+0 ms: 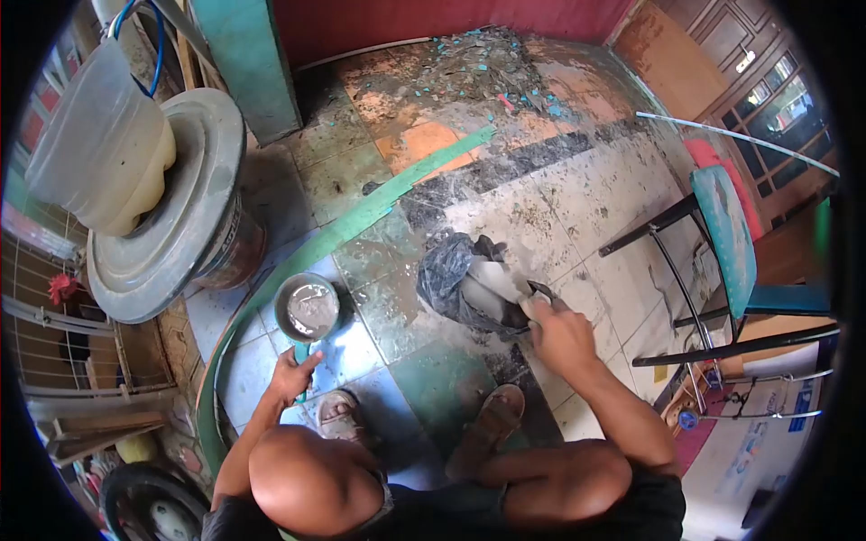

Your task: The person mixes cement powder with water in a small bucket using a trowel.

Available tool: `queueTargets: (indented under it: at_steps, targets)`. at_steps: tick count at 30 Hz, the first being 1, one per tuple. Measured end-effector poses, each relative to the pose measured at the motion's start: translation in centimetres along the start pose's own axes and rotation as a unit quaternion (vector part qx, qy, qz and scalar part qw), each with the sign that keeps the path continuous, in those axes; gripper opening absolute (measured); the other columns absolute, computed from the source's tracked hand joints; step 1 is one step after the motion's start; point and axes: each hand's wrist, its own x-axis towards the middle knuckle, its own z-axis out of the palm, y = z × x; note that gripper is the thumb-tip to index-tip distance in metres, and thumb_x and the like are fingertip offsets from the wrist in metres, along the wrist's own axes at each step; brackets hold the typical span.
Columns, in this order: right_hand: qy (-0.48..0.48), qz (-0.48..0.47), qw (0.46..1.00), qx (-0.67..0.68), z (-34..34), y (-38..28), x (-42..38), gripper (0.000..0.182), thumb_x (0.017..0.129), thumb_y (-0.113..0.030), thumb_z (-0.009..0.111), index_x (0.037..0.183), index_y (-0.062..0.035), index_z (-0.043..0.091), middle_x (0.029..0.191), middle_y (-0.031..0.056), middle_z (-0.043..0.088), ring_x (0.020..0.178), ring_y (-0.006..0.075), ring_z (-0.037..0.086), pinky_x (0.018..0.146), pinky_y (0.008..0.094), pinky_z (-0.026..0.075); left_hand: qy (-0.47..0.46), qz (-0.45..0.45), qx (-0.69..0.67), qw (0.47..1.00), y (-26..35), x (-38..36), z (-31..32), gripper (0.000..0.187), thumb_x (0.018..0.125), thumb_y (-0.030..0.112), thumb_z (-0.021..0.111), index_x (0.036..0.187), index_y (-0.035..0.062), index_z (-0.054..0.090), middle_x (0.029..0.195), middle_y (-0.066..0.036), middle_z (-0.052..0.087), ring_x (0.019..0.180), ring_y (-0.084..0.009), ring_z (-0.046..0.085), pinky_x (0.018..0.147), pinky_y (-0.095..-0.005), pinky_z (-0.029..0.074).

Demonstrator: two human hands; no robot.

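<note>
My left hand (293, 376) is closed around the handle of a green dipper (281, 316). Wet grey paste (313, 308) fills much of its bowl, which is held just above the tiles. On the right, my right hand (564, 341) grips a flat-bladed hand tool (539, 309) at the mouth of a black plastic bag (440, 275). Pale grey powder (487, 293) shows inside the bag, around the tool's far end. The bag sits crumpled on the floor in front of my feet, and its edges hide part of the tool.
A long green strip (361, 221) curves across the floor on the left. Behind it stands a lidded bucket (230, 243) with a cut plastic bottle (108, 144) on top. Rubble (478, 72) lies by the red wall. A chair (726, 234) lies tipped on the right.
</note>
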Motion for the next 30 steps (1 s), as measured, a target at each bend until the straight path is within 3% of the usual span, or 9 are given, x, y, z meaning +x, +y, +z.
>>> queueTargets:
  at_steps: [5,7,8,9,11,14,18,22,30]
  targets:
    - [-0.005,0.021,0.998,-0.053,6.2,1.2,2.8,0.038,0.095,-0.013,0.055,0.133,-0.0101,0.06,0.118,0.0245,0.066,0.09,0.0426,0.073,0.078,0.0541,0.059,0.004,-0.014,0.195,0.981,-1.1,1.0,-1.5,0.056,0.088,0.05,0.079,0.105,-0.0002,0.063,0.08,-0.01,0.067,0.071,-0.0229,0.067,0.066,-0.0371,0.055]
    - [-0.017,0.039,0.998,-0.053,7.8,1.7,3.3,0.04,0.096,-0.013,0.055,0.136,-0.01,0.059,0.12,0.0241,0.065,0.092,0.0414,0.073,0.079,0.0533,0.059,0.061,-0.007,0.482,0.874,-2.2,2.2,-2.8,0.072,0.083,0.061,0.079,0.113,-0.0029,0.064,0.094,-0.018,0.072,0.092,-0.0327,0.072,0.083,-0.0426,0.058]
    - [-0.023,0.048,0.997,-0.052,8.4,1.9,3.4,0.041,0.096,-0.012,0.054,0.137,-0.0099,0.058,0.121,0.0239,0.065,0.093,0.0408,0.073,0.08,0.053,0.059,0.065,-0.091,0.539,0.835,5.3,-1.7,-1.0,0.092,0.077,0.071,0.078,0.123,-0.0058,0.06,0.115,-0.025,0.07,0.117,-0.0413,0.065,0.1,-0.046,0.052]
    - [-0.026,0.057,0.997,-0.038,9.1,2.1,3.5,0.041,0.096,-0.013,0.056,0.137,-0.0096,0.059,0.12,0.0241,0.065,0.093,0.0413,0.073,0.08,0.0527,0.059,0.134,0.028,0.6,0.788,6.8,-2.7,-1.1,0.091,0.077,0.069,0.079,0.124,-0.0067,0.059,0.115,-0.025,0.07,0.113,-0.0396,0.067,0.097,-0.0461,0.053]
    - [-0.034,0.074,0.997,-0.009,10.4,2.3,3.1,0.041,0.095,-0.013,0.059,0.136,-0.0089,0.059,0.117,0.0243,0.066,0.095,0.0425,0.072,0.082,0.0522,0.059,0.184,0.163,0.572,0.783,10.0,-2.8,-1.3,0.089,0.076,0.068,0.08,0.122,-0.0057,0.06,0.116,-0.025,0.071,0.108,-0.0382,0.069,0.095,-0.0445,0.054]
    - [-0.024,0.079,0.992,0.094,11.0,2.6,2.0,0.045,0.092,-0.016,0.065,0.135,-0.006,0.06,0.113,0.025,0.067,0.097,0.0443,0.07,0.084,0.0517,0.058,-0.014,0.144,0.477,0.867,16.2,-2.8,1.2,0.089,0.077,0.067,0.079,0.125,-0.005,0.06,0.112,-0.025,0.072,0.104,-0.0378,0.07,0.093,-0.0435,0.055]
    - [0.007,0.054,0.989,0.141,13.0,3.0,0.8,0.049,0.089,-0.018,0.071,0.134,-0.0024,0.06,0.112,0.0269,0.068,0.098,0.0453,0.069,0.084,0.0526,0.057,-0.22,0.127,0.475,0.843,19.6,-1.0,8.2,0.092,0.077,0.069,0.08,0.13,-0.0027,0.056,0.111,-0.022,0.07,0.106,-0.0364,0.069,0.094,-0.0438,0.054]
    - [0.024,0.045,0.984,0.17,13.7,3.6,0.5,0.046,0.089,-0.019,0.071,0.13,-0.0016,0.061,0.115,0.0275,0.068,0.1,0.0446,0.069,0.087,0.0523,0.057,-0.133,0.223,0.44,0.86,18.8,0.6,17.2,0.107,0.075,0.072,0.078,0.14,-0.0055,0.045,0.146,-0.027,0.046,0.135,-0.0432,0.05,0.108,-0.045,0.046]
    - [0.093,-0.019,0.971,0.22,16.0,3.2,-0.4,0.042,0.088,-0.019,0.071,0.125,-0.0021,0.061,0.113,0.0259,0.068,0.102,0.0453,0.067,0.088,0.0538,0.054,-0.014,0.357,0.294,0.886,17.3,4.9,23.5,0.048,0.087,0.04,0.078,0.119,0.0113,0.058,0.118,-0.022,0.051,0.109,-0.044,0.057,0.095,-0.049,0.049]
